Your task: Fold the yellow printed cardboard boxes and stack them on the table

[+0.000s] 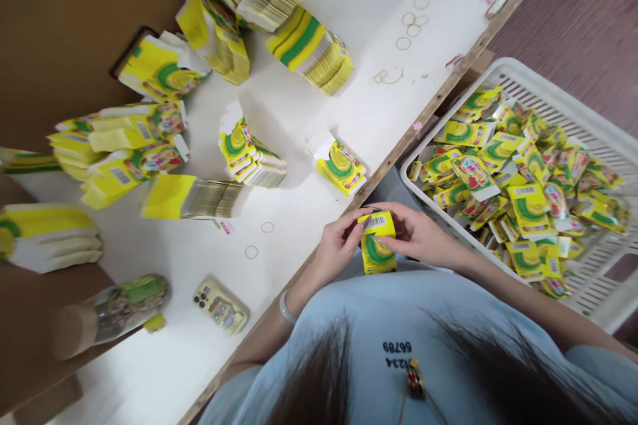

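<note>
Between my two hands, just off the table's front edge, is a small yellow box [379, 254] with a green swirl and a barcode near its top. My left hand [340, 239] grips its left side, thumb across the barcode face. On the right side, my right hand [416, 234] holds the same box with its thumb on the front. Close by on the white table [304, 232] lie flat yellow cartons [339, 165] in a small overlapping pile. Farther left stands a fanned stack of cartons [249, 156].
A white plastic basket [506, 66] full of yellow boxes sits at the right, below the table edge. More carton stacks [314, 53] cover the back and left. A phone [222, 305], a jar [124, 305] and several rubber bands [413, 21] lie on the table.
</note>
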Motion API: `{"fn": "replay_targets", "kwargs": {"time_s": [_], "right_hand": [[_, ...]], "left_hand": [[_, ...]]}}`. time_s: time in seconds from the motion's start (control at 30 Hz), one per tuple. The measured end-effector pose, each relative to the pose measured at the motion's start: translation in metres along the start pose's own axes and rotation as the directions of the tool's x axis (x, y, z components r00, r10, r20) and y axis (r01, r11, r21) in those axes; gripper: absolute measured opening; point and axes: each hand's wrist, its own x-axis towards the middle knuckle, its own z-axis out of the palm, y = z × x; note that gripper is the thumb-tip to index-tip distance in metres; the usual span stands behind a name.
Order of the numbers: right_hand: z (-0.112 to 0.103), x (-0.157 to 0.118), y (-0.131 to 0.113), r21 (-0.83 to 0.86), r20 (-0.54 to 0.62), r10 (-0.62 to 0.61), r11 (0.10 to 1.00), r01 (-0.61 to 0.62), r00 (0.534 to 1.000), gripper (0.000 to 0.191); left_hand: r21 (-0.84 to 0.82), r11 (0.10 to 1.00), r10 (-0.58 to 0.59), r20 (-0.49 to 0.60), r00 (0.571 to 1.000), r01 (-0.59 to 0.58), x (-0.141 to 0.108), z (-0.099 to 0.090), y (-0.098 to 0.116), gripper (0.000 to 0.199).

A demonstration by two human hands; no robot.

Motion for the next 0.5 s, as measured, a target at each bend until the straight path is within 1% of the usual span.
{"fn": "replay_targets", "kwargs": {"time_s": [0.03, 0.1, 0.2, 0.3, 0.37, 0.4, 0.43, 0.47, 0.5], "right_hand": [[0.000, 0.000, -0.001, 0.035, 0.040, 0.023, 0.999, -0.024, 0.999, 0.053], [-0.003, 0.001, -0.002, 0.079, 0.059, 0.041, 0.996, -0.046, 0.997, 0.049], [-0.009, 0.001, -0.003, 0.157, 0.079, 0.049, 0.986, -0.061, 0.996, 0.054], [-0.012, 0.002, -0.002, 0.234, 0.149, 0.042, 0.969, -0.077, 0.988, 0.056], [-0.010, 0.001, 0.001, 0.246, 0.156, 0.043, 0.966, -0.081, 0.987, 0.051], [-0.011, -0.001, 0.003, 0.239, 0.126, 0.050, 0.968, -0.079, 0.991, 0.047], [-0.013, -0.004, 0.007, 0.222, 0.069, 0.057, 0.972, -0.071, 0.996, 0.042], [-0.019, -0.009, 0.010, 0.192, -0.016, 0.061, 0.980, -0.056, 0.998, 0.038], [-0.029, -0.015, 0.014, 0.145, -0.129, 0.051, 0.989, -0.032, 0.990, 0.035]], "left_hand": [[-0.003, 1.000, -0.002, -0.005, 1.000, 0.002, -0.001, 0.000, -0.001, 0.040], [-0.018, 1.000, -0.005, -0.007, 1.000, 0.005, -0.002, 0.000, -0.005, 0.040], [-0.020, 1.000, 0.010, 0.014, 1.000, -0.010, -0.005, -0.001, -0.008, 0.044], [0.028, 0.999, 0.034, 0.098, 0.995, -0.037, -0.005, -0.005, -0.005, 0.041], [0.062, 0.996, 0.057, 0.174, 0.983, -0.069, 0.001, -0.010, -0.004, 0.042], [0.088, 0.991, 0.087, 0.187, 0.978, -0.105, 0.007, -0.014, -0.004, 0.042], [0.131, 0.979, 0.134, 0.166, 0.977, -0.156, 0.016, -0.019, -0.005, 0.043], [0.197, 0.957, 0.194, 0.104, 0.975, -0.212, 0.029, -0.025, -0.007, 0.043], [0.285, 0.924, 0.263, 0.013, 0.965, -0.256, 0.045, -0.034, -0.010, 0.043]]}}
